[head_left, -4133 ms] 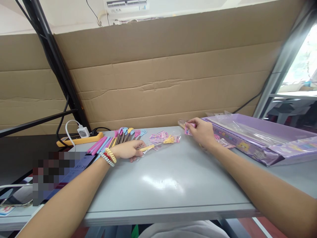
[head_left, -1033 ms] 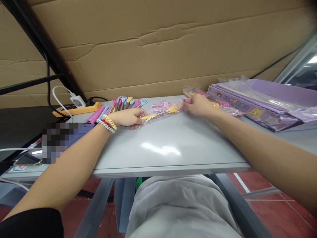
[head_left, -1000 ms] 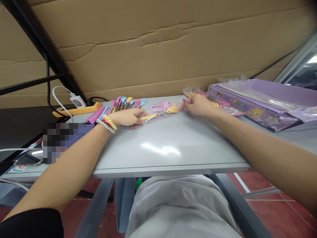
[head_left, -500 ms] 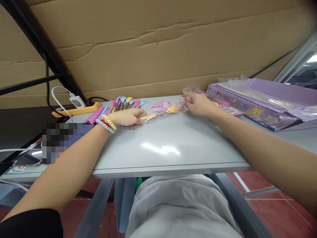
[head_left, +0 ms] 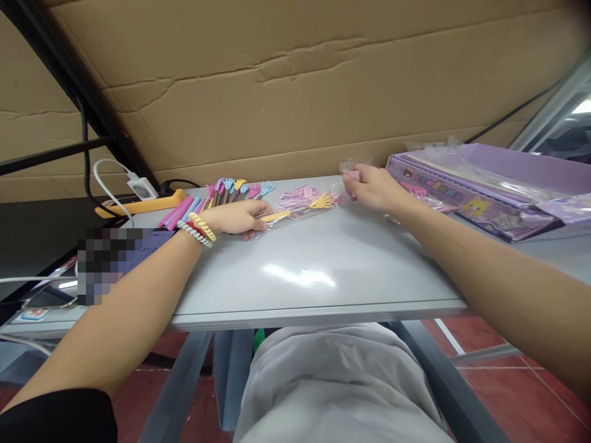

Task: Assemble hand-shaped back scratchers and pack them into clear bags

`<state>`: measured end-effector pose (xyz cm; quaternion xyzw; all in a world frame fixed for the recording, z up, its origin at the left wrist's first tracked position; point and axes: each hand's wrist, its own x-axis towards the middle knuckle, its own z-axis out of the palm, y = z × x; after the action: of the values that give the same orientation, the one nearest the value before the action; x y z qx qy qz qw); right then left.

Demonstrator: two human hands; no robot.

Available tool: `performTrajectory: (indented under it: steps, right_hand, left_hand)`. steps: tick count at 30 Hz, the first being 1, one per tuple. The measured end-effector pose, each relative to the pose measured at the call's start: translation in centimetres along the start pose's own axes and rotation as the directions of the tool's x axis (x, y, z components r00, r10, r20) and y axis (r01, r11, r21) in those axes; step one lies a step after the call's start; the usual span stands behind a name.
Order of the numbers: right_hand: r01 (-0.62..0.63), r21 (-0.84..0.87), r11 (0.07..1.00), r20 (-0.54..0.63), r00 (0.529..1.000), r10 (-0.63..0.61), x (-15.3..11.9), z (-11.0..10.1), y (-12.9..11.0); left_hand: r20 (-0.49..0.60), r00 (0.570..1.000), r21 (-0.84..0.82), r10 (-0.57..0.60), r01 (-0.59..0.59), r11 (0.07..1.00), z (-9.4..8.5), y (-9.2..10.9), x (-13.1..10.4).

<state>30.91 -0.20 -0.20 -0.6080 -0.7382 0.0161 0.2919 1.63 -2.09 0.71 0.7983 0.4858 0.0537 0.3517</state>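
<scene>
My left hand [head_left: 244, 219] is closed on the handle end of a yellow back scratcher [head_left: 320, 202] with a hand-shaped head, lying in a clear plastic sleeve on the table. My right hand [head_left: 375, 187] pinches a clear plastic bag [head_left: 347, 165] with pink print at the back of the table. Part of that bag is hidden under the palm. Between the hands, pink printed cards [head_left: 300, 194] lie partly behind the sleeve. Left of them, several back scratchers [head_left: 240, 186] with pink, blue and yellow heads lie in a bunch, their handles [head_left: 180, 213] partly behind my left wrist.
A purple printed box [head_left: 466, 197] with clear plastic in it stands at the right, with a bagged pink piece [head_left: 415, 191] beside it. A yellow power strip [head_left: 152, 205] with a white charger [head_left: 142, 187] is at the left. Cardboard [head_left: 258, 111] rises behind the grey table [head_left: 300, 295].
My right hand has shifted slightly right, and its fingers now pinch the pink-printed bag more visibly. The left hand and the yellow back scratcher have stayed almost in place.
</scene>
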Motion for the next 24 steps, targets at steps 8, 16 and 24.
performTrajectory:
  steps: [8, 16, 24]
  right_hand:
    - [0.061, -0.054, 0.997, 0.038, 0.998, -0.059, -0.3, -0.7, -0.5]
    - [0.216, -0.159, 0.963, 0.146, 0.97, -0.194, 0.0, -1.0, 0.1]
    - [0.08, -0.18, 0.98, 0.042, 0.996, -0.073, -0.1, -1.1, -0.4]
  left_hand:
    - [-0.006, 1.0, -0.01, -0.005, 0.005, 1.0, 0.1, 0.3, -0.2]
    - [0.002, 1.0, -0.004, -0.003, 0.003, 1.0, 0.1, 0.2, -0.1]
    - [0.002, 1.0, 0.004, 0.006, -0.006, 1.0, 0.0, -0.1, 0.0]
